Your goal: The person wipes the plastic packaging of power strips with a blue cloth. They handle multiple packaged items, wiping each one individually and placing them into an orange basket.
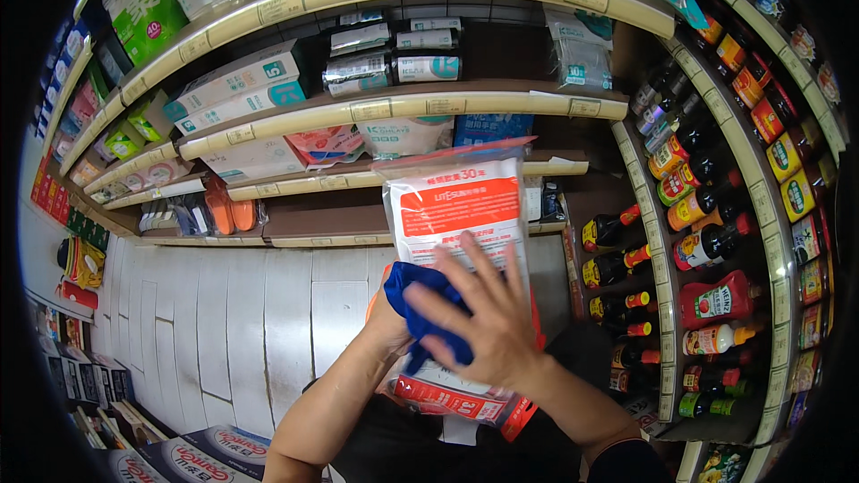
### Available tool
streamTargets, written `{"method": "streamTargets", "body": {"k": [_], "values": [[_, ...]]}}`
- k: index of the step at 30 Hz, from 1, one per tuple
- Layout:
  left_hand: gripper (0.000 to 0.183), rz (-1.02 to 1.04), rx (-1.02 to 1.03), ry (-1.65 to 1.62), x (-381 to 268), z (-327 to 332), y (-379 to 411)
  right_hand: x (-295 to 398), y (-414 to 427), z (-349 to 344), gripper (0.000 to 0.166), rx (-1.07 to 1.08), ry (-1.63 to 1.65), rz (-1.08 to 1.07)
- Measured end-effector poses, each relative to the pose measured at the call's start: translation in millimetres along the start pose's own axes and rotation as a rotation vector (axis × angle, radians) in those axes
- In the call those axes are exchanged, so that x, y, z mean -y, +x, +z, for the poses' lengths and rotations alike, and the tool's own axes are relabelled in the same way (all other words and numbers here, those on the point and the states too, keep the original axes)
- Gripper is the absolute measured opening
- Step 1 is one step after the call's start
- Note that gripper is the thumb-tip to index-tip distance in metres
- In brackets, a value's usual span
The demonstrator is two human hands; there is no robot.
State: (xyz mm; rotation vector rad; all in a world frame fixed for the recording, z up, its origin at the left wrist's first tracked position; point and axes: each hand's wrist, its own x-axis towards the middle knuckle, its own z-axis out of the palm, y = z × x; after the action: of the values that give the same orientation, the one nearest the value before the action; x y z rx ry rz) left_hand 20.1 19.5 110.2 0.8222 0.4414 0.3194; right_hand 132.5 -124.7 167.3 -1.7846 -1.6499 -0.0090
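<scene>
A clear plastic package with a white and orange printed face [463,201] stands upright before me. My left hand [392,322] is at its left side, closed around a bunched blue cloth [426,312] that lies against the package. Over the package's front and the cloth's right part, my right hand [483,322] is spread, its fingers apart and slightly blurred. Whether its palm touches the package cannot be told. Below the hands, near my lap, shows another orange and clear package [456,399]; its upper part is hidden.
Shelves with pale price rails [402,107] curve across the front, holding rolls, boxes and bags. Sauce bottles [711,245] line the shelves at right. Orange slippers [231,208] sit low on the left. Printed cartons [194,459] stand at the bottom left, on the tiled floor [221,322] side.
</scene>
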Motion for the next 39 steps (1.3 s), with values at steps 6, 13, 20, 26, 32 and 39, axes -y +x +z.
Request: {"method": "streamTargets", "body": {"k": [6,13,20,26,32,39], "values": [[0.044,0.173,0.113,0.023,7,14,3,-37,-15,-12,0.048,-0.332,0.014,-0.048],[0.052,0.119,0.127,0.445,-1,42,-8,-61,6,-45,0.025,-1.105,0.387,0.450],[0.045,0.101,0.132,0.607,22,25,-9,-31,35,-38,0.045,-0.222,-0.003,-0.172],[0.026,0.158,0.210,0.527,6,43,-10,-46,36,-48,0.040,-0.343,0.004,-0.199],[0.051,0.065,0.184,0.607,-15,37,-32,-110,22,-70,0.017,-0.472,0.039,0.187],[0.070,0.380,0.339,1.294,-47,49,-59,-157,-74,-46,0.015,-0.429,0.074,0.476]]}}
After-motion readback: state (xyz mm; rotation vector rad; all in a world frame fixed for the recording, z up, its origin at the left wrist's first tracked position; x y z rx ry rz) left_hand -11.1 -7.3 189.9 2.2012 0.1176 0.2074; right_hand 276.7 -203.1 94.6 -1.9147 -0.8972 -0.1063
